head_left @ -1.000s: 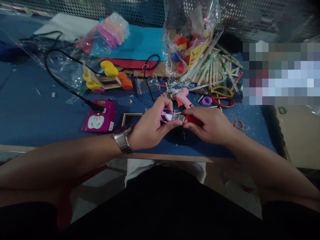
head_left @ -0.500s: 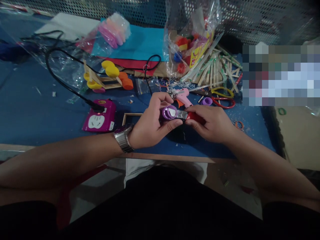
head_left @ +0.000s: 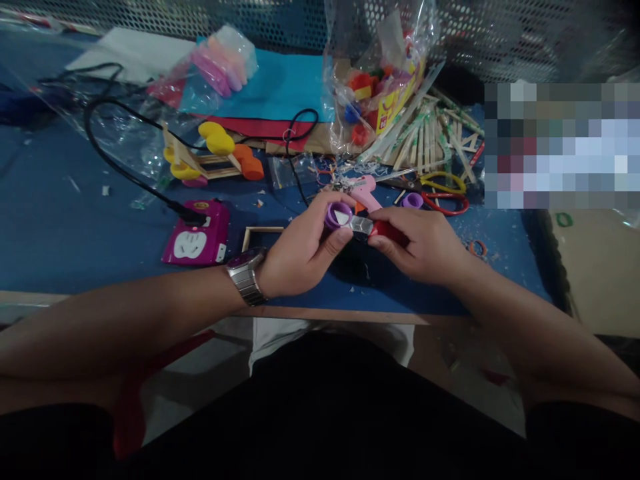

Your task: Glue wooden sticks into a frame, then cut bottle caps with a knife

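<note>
My left hand [head_left: 305, 250], with a metal-banded watch at the wrist, is closed round a purple bottle cap [head_left: 333, 217]. My right hand [head_left: 420, 243] grips the red handle of a utility knife [head_left: 385, 232]. The knife's wide metal blade [head_left: 361, 225] points left and meets the cap; its white-looking tip shows inside the cap's ring. Just beyond my fingers lies a pink glue gun [head_left: 366, 191]. A second purple ring-shaped piece [head_left: 412, 201] rests near my right hand, beside scissors [head_left: 446, 202] with red and yellow handles.
A magenta power socket [head_left: 197, 233] with a black cord stands at left. Behind it sits a stick model [head_left: 215, 163] with yellow and orange caps. A plastic bag of caps [head_left: 373, 100] and a pile of wooden sticks [head_left: 430, 140] lie at the back. A cardboard box [head_left: 600, 273] is at right.
The blade now reaches through the purple cap at a different angle, and more of the blade shows between my hands. My left thumb has drawn back left onto the cap's rim.
</note>
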### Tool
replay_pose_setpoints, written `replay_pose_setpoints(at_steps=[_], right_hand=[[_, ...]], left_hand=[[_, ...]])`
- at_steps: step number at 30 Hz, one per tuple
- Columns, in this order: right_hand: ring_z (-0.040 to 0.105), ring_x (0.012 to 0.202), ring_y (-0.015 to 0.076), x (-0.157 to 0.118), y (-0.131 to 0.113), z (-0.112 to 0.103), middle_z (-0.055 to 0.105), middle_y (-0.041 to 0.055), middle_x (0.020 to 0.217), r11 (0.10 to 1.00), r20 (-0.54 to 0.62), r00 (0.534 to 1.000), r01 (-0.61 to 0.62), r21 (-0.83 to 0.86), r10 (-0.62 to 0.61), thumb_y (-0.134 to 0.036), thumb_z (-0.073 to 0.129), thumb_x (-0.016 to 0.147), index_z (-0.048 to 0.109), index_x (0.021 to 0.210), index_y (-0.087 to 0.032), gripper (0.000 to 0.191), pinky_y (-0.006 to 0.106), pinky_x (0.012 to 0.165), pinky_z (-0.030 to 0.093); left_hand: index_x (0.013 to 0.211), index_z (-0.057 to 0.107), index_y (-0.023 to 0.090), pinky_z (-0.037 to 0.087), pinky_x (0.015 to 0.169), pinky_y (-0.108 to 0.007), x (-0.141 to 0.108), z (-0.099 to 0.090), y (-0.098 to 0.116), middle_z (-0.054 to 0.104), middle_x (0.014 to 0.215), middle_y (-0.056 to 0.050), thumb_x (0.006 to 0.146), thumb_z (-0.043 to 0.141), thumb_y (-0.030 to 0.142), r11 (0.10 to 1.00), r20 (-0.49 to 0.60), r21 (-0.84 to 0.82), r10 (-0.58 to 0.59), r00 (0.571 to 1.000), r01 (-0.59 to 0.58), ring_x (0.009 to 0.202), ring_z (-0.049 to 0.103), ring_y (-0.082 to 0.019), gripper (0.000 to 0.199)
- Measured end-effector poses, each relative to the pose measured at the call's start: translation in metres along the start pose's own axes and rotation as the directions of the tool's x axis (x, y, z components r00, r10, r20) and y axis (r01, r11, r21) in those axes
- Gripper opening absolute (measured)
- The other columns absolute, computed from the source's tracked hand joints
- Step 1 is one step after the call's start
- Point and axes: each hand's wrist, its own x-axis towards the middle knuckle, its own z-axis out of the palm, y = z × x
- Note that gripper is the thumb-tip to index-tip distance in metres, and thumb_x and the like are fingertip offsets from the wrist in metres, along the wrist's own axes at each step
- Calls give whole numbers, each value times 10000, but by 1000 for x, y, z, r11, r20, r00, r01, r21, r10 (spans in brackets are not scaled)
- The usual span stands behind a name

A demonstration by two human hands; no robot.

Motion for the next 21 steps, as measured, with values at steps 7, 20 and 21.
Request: replay_pose_setpoints(at_steps=[7,20,21], right_hand=[[818,978,286,-1,-1,3,844,131,1135,1000,8,1000,29,-5,-29,-594,534,1095,725,1259,-177,488,368,787,593],[809,903,272,-1,-2,3,843,122,1065,999,22,999,49,-15,-49,-614,516,1099,727,1233,-164,515,355,737,568],[810,909,271,-1,-2,3,844,124,1072,999,20,998,52,-11,-52,-614,513,1101,727,1234,-163,517,354,741,571]], left_hand=[[1284,478,234,556,856,-401,-1,7,-7,620,1154,-92,1037,662,553,1000,-54,-7,23,998,-24,962,641,-215,443],[1167,535,219,506,761,-346,2,3,-2,648,1040,-48,1061,657,507,1000,-45,15,7,999,-6,854,618,-175,330],[1161,537,218,502,757,-340,2,3,-1,648,1029,-42,1064,656,501,1000,-46,14,6,999,-5,844,617,-169,322]])
